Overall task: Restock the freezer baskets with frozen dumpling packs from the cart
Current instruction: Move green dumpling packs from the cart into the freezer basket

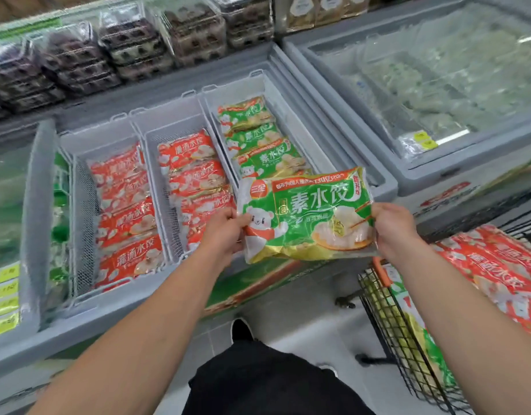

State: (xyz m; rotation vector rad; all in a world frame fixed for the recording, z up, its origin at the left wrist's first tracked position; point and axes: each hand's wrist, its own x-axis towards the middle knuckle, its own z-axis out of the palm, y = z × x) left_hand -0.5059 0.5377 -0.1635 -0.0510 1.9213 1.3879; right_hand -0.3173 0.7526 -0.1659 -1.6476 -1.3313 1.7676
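I hold a green dumpling pack (309, 214) flat in the air over the freezer's front edge. My left hand (225, 232) grips its left end and my right hand (396, 226) grips its right end. Just beyond it, the right freezer basket (228, 88) holds three green packs (258, 139) in a row. The middle basket (165, 115) and the left basket (99, 139) each hold a row of red packs (126, 211). At the lower right, the black wire cart (387, 319) carries red packs (494, 265) on top and green ones lower down.
The open chest freezer's grey rim (114, 307) runs across in front of me. A second freezer with a closed glass lid (431, 85) stands to the right. Egg cartons (132, 46) are stacked on the shelf behind. My shoe (242, 330) is on the tiled floor.
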